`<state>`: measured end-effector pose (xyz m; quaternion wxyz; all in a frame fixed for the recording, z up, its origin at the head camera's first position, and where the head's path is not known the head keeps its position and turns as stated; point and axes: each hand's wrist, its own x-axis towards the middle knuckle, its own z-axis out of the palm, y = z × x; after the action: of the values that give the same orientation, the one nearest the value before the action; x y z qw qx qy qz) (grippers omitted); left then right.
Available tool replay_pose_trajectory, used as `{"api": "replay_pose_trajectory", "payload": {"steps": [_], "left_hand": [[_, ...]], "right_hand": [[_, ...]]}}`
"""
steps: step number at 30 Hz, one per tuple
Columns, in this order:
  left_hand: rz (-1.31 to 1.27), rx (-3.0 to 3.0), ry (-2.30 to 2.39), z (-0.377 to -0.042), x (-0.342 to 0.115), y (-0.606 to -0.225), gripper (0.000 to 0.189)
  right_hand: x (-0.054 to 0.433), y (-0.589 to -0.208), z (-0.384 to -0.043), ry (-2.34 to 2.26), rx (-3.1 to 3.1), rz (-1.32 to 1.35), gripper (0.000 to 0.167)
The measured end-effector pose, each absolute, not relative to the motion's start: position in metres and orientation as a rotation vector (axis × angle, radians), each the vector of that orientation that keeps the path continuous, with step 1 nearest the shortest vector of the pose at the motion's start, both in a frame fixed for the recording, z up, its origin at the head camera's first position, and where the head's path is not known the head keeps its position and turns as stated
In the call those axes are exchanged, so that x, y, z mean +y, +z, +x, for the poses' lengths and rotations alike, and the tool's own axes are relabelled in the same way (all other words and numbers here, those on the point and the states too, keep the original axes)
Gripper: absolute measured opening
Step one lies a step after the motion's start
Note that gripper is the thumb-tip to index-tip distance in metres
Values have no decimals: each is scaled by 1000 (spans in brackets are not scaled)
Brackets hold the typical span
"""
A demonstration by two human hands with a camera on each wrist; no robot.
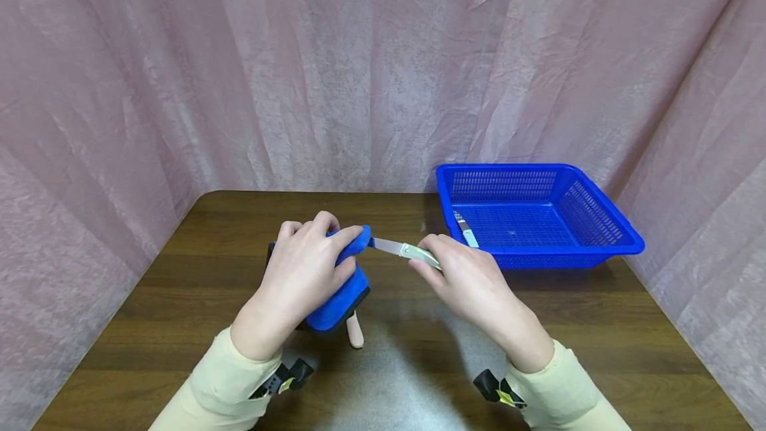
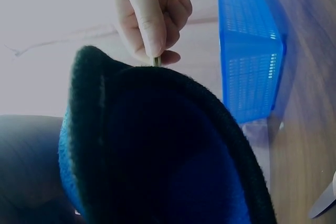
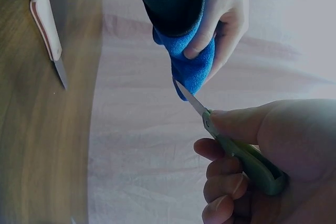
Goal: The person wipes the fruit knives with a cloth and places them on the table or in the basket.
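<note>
While I watched, the left hand (image 1: 305,268) pinched a blue cloth (image 1: 335,310) at the tip of a green-handled knife (image 1: 419,255), the right hand (image 1: 469,278) curled round its handle. Looked mid-wipe. A mint-handled tool (image 1: 469,237) lay in the basket (image 1: 550,261) (done, I'd guess); a pale-handled knife (image 3: 47,27) on the table (image 1: 197,251) seemed still to do.

Head view: from above the near side, faces forward and down; widest, takes in left hand (image 1: 299,268), right hand (image 1: 473,278), worktop (image 1: 197,271), far curtain (image 1: 389,72). Left wrist view: very close, cloth (image 2: 163,140) filling foreground, rolled sideways, facing right hand and basket (image 2: 249,77). Right wrist view: close, rolled oppositely, facing along knife (image 3: 247,163) toward left hand. Cloth in all three; basket shared by head and left wrist.
</note>
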<state>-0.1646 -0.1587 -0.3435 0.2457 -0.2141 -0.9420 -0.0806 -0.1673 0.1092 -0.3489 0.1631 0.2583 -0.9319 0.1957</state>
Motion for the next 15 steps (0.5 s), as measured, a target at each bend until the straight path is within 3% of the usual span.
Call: {"api": "replay_pose_trajectory", "payload": {"steps": [15], "left_hand": [[-550, -2588, -229, -167, -164, -342, 42]], "right_hand": [[112, -348, -168, 555, -2653, 725, 13]]}}
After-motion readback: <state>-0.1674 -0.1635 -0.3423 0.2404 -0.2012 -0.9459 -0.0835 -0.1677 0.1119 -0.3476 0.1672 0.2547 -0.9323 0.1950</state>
